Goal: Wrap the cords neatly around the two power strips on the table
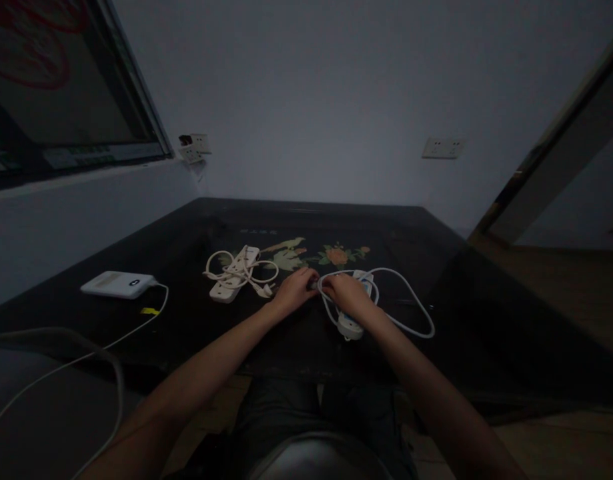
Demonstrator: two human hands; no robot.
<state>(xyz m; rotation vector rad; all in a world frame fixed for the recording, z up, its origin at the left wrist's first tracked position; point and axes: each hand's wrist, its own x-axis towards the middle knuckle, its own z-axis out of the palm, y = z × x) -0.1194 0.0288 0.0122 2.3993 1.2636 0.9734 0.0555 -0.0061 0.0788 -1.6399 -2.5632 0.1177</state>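
Note:
Near the table's middle, my left hand and my right hand work close together. My left fingers are closed around a small dark thing at the cord's end, too hidden to name. A loop of white cord is pinched in my right fingers. Beneath my right hand and wrist lies a white power strip, partly covered, with the cord looping around it and out to the right. Left of my hands rests a second white power strip, its cord coiled on top and its plug beside it.
On the dark table with a painted bird and flowers, a white box-shaped device sits at the left, its cable running off the near edge. A yellow scrap lies nearby. Wall sockets are behind, and a window is at left.

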